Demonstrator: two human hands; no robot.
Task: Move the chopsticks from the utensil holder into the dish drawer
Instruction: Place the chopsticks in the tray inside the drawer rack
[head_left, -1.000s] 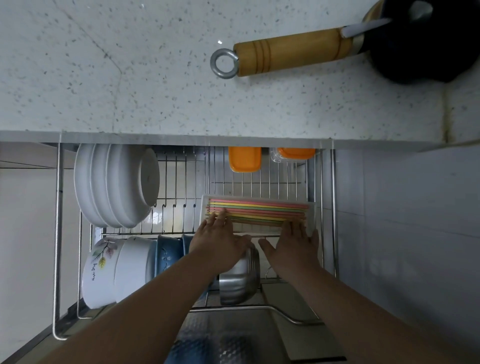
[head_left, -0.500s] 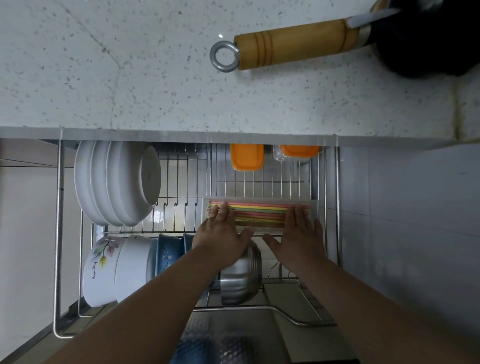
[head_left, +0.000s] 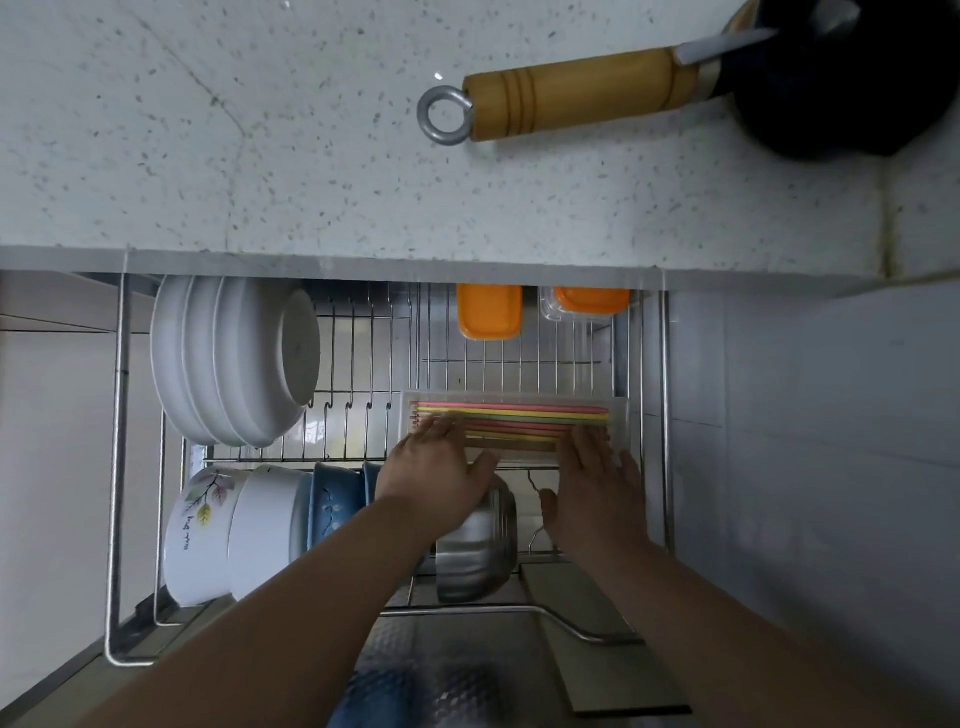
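Several coloured chopsticks (pink, yellow, green, orange) lie flat, side by side, in a clear plastic tray inside the pulled-out wire dish drawer. My left hand lies flat over the tray's left end, fingers spread on the chopstick tips. Over the right end, my right hand rests with fingers apart, covering the nearer chopsticks. Neither hand is closed around anything. No utensil holder is in view.
White plates stand at the drawer's back left; white and blue bowls and a steel bowl sit in front. Orange-lidded containers are at the back. On the speckled counter lies a pan's wooden handle.
Both hands slid a little further onto the tray, which now lies squarer in the drawer. The view shifted slightly.
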